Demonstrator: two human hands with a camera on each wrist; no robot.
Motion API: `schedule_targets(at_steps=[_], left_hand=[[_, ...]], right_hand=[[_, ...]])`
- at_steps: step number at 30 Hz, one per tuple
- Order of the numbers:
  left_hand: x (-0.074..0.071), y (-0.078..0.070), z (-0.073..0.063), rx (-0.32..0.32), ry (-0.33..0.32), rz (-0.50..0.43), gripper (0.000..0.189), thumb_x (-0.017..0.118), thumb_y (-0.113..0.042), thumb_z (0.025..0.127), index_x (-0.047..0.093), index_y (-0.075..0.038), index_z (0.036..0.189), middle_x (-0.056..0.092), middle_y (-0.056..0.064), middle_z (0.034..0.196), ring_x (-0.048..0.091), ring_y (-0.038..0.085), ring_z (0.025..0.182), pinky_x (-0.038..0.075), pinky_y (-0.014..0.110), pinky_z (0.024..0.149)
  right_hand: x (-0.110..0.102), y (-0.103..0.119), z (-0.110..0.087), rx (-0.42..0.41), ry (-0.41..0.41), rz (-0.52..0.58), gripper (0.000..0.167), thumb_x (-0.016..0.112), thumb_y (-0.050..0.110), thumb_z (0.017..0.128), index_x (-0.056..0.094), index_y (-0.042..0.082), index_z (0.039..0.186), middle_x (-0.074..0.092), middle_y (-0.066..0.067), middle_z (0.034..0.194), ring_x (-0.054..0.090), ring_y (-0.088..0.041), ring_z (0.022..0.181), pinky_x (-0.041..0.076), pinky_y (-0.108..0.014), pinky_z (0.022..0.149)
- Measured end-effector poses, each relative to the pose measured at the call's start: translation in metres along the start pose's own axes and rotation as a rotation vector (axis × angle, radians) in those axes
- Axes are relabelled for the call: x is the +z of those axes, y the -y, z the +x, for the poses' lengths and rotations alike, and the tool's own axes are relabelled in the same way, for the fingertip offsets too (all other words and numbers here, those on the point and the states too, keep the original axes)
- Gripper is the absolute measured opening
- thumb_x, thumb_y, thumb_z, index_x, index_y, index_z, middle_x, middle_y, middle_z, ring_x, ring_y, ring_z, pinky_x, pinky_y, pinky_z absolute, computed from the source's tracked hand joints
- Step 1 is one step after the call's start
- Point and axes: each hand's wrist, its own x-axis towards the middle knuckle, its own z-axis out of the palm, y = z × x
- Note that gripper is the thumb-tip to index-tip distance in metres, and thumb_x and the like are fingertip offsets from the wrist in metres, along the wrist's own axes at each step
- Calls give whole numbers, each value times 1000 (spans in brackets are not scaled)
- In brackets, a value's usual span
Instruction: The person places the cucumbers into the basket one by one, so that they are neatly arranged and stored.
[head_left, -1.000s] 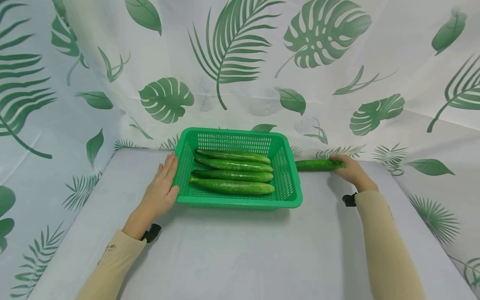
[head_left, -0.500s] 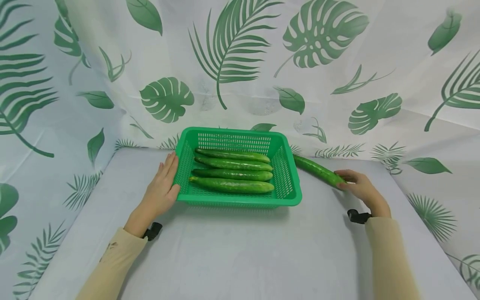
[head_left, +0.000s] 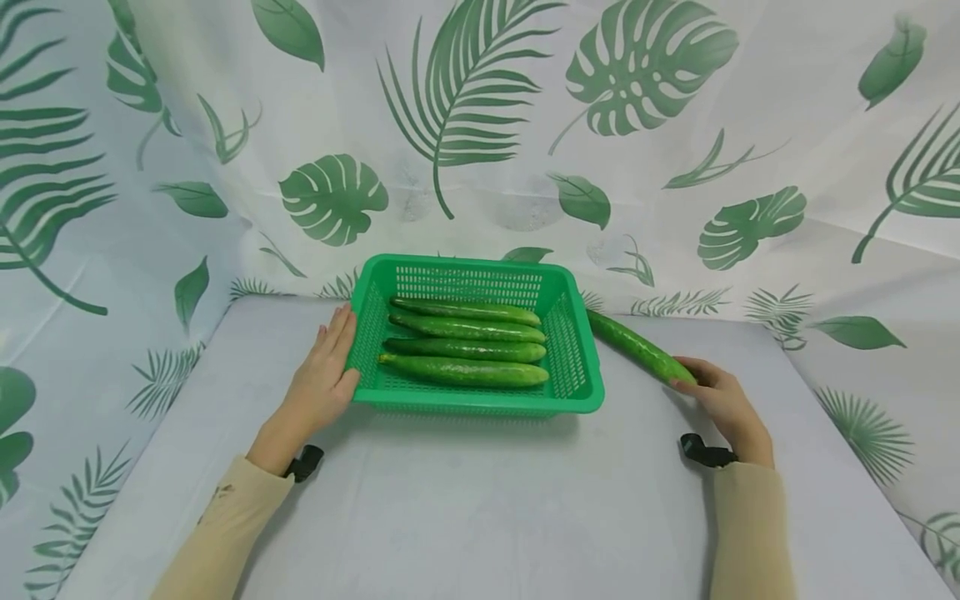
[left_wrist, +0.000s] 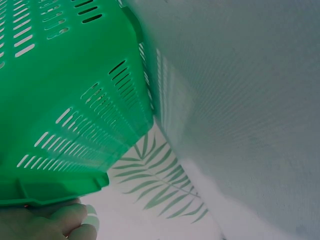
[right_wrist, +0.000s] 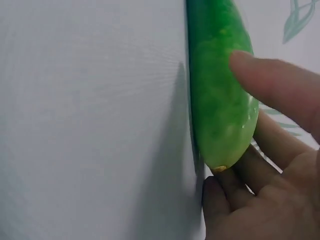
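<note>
Several cucumbers (head_left: 465, 372) lie side by side in a green plastic basket (head_left: 480, 407) in the head view. My left hand (head_left: 321, 375) rests against the basket's left side with its fingers straight along the rim. In the left wrist view, fingers (left_wrist: 72, 217) show under the rim of the basket (left_wrist: 65, 115). Right of the basket, one more cucumber (head_left: 637, 346) lies slantwise on the table. My right hand (head_left: 720, 400) holds its near end. The right wrist view shows the thumb over this cucumber (right_wrist: 220, 105) and the other fingers around its far side and tip.
A white cloth covers the table (head_left: 480, 508). Behind and beside it hangs a white curtain (head_left: 495, 225) printed with green leaves. The loose cucumber's far end reaches close to the basket's right wall, near the back edge.
The loose cucumber has swung from lying along the back edge to a slant, its right end nearer me. My right hand has come nearer with it. Left hand and basket look still.
</note>
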Motion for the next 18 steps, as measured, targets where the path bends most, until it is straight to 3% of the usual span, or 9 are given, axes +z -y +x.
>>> schedule_targets(at_steps=[10, 18], left_hand=[[2, 1, 0, 17, -18, 3, 71, 39, -2, 89, 14, 10, 154, 8, 21, 164, 7, 38, 150, 7, 51, 121], [2, 1, 0, 15, -17, 1, 71, 40, -3, 89, 14, 10, 154, 8, 21, 164, 8, 39, 150, 7, 52, 121]], right_hand=[[3, -2, -1, 37, -53, -6, 74, 66, 33, 95, 35, -3, 151, 32, -26, 152, 34, -32, 129, 32, -51, 104], [13, 0, 2, 97, -158, -30, 74, 70, 34, 92, 40, -2, 150, 38, -26, 148, 37, -35, 125, 38, -45, 96]])
